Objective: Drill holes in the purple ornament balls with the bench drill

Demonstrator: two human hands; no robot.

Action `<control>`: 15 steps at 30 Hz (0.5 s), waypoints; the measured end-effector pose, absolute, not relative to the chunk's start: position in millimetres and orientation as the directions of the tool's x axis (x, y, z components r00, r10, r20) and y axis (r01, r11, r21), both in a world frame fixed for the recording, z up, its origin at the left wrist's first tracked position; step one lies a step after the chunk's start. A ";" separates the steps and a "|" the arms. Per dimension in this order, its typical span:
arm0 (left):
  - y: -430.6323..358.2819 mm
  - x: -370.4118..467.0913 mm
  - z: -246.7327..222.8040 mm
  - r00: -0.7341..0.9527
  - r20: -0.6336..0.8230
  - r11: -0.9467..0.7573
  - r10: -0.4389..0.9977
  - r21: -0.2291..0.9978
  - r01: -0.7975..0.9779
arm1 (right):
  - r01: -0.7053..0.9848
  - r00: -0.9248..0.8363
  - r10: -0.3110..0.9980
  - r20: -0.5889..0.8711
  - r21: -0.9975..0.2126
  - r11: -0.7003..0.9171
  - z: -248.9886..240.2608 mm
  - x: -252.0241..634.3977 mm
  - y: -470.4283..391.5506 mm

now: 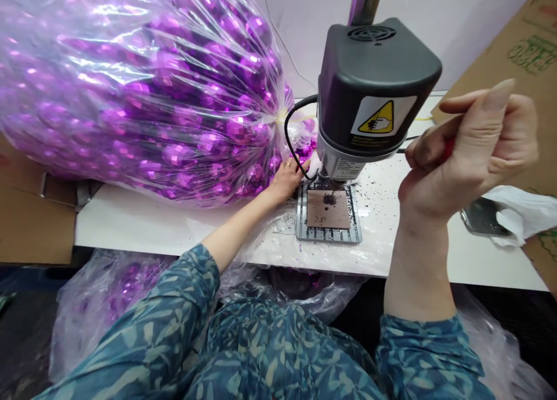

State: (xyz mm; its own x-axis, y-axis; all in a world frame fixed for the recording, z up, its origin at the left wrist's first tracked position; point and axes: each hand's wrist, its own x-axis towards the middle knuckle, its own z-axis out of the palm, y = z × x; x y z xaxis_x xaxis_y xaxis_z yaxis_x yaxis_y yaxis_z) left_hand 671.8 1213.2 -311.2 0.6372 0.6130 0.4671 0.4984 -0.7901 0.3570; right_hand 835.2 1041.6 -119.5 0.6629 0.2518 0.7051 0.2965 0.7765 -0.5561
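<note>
The right hand [472, 133] is closed, fingers curled round a red handle [448, 150] at the side of a drill [378, 57], its thumb pointing upward. The left hand [285, 179] reaches in beside the drill with fingers partly extended, at the neck of a clear bag [35, 17]; its fingertips are partly hidden behind a black cable [286, 127], so whether they grip anything there cannot be told.

The step in hand looks like drilling purple balls [174, 110], with one hand on the lever and the other near the bit. The next move would seem to call for a steady pull on the handle and left fingers clear of the bit.

Under the drill lies one brown board [339, 217], on one metal base [301, 214], with dark shavings [329, 200] scattered over both and onto the tabletop [130, 223].

Counted, there is one drill, one handle in view and one cable. The purple balls fill the tied bag left of the drill, too many to count. Farther right lie one phone-like slab [481, 217] and some white tissue [526, 208]; two cardboard boxes show, a left box [35, 214] and a right box [517, 69]
</note>
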 end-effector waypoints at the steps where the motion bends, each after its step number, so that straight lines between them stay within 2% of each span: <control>1: 1202.2 659.7 -310.5 0.627 0.468 -0.783 0.623 0.365 0.505 | 0.296 0.661 0.249 0.707 -0.552 0.779 -119.5 835.1 1041.8; 4: 1164.6 630.5 -306.1 0.507 0.503 -0.714 0.700 0.496 0.494 | 0.293 0.651 0.246 0.718 -0.537 0.791 -119.9 834.4 1041.7; 6: 1137.5 621.6 -299.9 0.366 0.473 -0.592 0.802 0.714 0.373 | 0.288 0.650 0.248 0.718 -0.535 0.794 -120.5 834.0 1041.5; 8: 1113.4 622.4 -290.6 0.299 0.282 -0.321 0.912 0.943 0.089 | 0.286 0.649 0.255 0.716 -0.541 0.791 -121.0 833.8 1041.3; 9: 1103.7 625.7 -285.1 0.321 0.142 -0.124 0.936 0.989 -0.075 | 0.289 0.649 0.257 0.716 -0.544 0.788 -121.1 833.9 1041.2; 10: 1096.3 630.1 -279.4 0.371 0.006 0.080 0.929 0.974 -0.214 | 0.293 0.647 0.257 0.718 -0.545 0.785 -121.2 833.9 1041.3; 12: 1088.0 640.0 -269.3 0.479 -0.184 0.388 0.858 0.844 -0.370 | 0.300 0.647 0.252 0.720 -0.544 0.783 -121.0 834.1 1041.5; 15: 1087.4 651.2 -261.7 0.533 -0.278 0.530 0.799 0.744 -0.408 | 0.294 0.651 0.254 0.716 -0.546 0.785 -120.6 834.0 1042.2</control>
State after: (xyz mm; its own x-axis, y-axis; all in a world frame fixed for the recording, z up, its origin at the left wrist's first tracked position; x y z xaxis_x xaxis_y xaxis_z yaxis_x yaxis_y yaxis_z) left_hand 651.2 1087.4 -261.7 0.5325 0.7995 -0.2780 -0.4076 0.5300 0.7436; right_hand 834.0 1042.2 -120.6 0.6506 0.2541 0.7156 0.2938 0.7848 -0.5457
